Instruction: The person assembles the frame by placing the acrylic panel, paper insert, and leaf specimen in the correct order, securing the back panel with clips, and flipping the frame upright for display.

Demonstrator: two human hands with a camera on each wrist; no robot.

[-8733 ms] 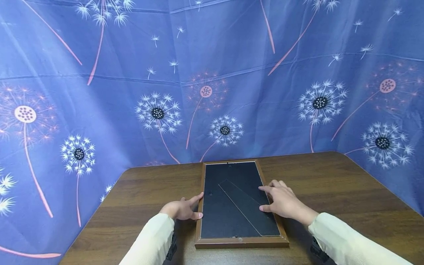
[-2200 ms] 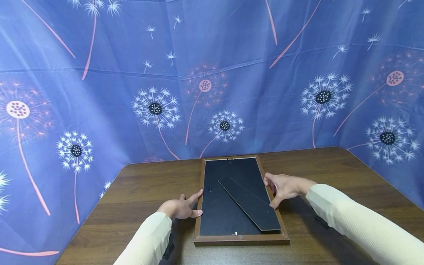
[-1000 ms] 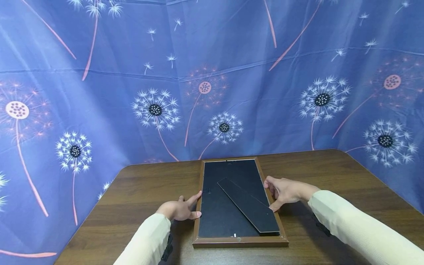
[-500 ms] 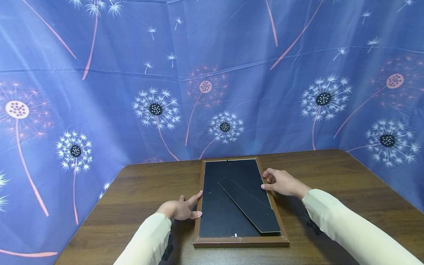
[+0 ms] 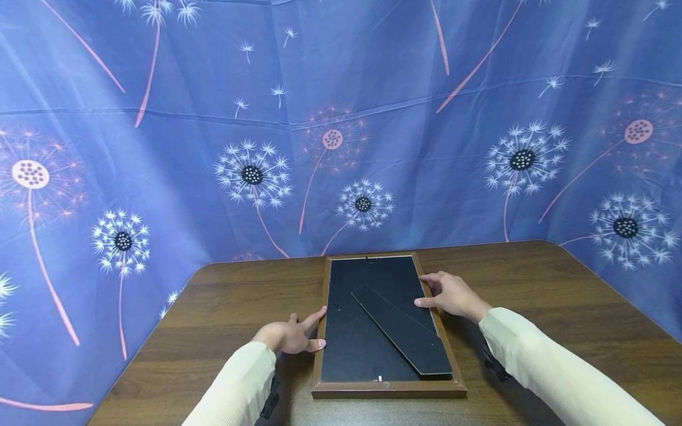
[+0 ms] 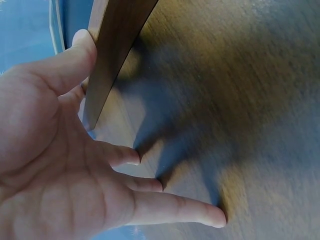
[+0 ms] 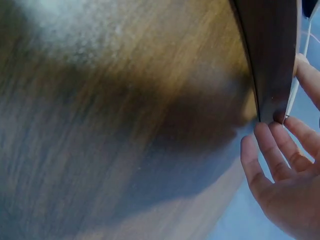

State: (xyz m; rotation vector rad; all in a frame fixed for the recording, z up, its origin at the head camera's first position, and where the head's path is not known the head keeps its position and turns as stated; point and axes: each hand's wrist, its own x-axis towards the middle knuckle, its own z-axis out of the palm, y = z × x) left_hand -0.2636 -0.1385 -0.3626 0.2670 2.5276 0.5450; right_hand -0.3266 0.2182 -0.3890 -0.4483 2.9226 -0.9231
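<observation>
The picture frame (image 5: 389,389) lies back side up on the desk, between my hands, its long sides running away from me. Inside its brown wooden rim sits a black backing board (image 5: 354,349), and across that slants a black support leg (image 5: 402,331), narrow end towards the upper left, broad end at the lower right with a dark shadow under it. Near the bottom of the board is a white tab (image 5: 380,378), and on the rim below it a pale round spot (image 5: 386,385); both are too small for me to tell if they carry any print.

My left hand (image 5: 290,337) is spread wide, thumb and index finger against the frame's left side. The left wrist view adds what my head view hides: the other three fingertips meet the desk, and the frame's side shows as a thick brown band. My right hand (image 5: 453,294) is half open and relaxed, thumb over the right rim; the right wrist view shows bent fingers at the rim's outer face.

The desk (image 5: 240,302) is brown wood grain with rounded far corners, glossy in the wrist views. Behind it hangs blue cloth (image 5: 437,154) printed with white and pink dandelions, creased across. My sleeves (image 5: 549,361) are cream.
</observation>
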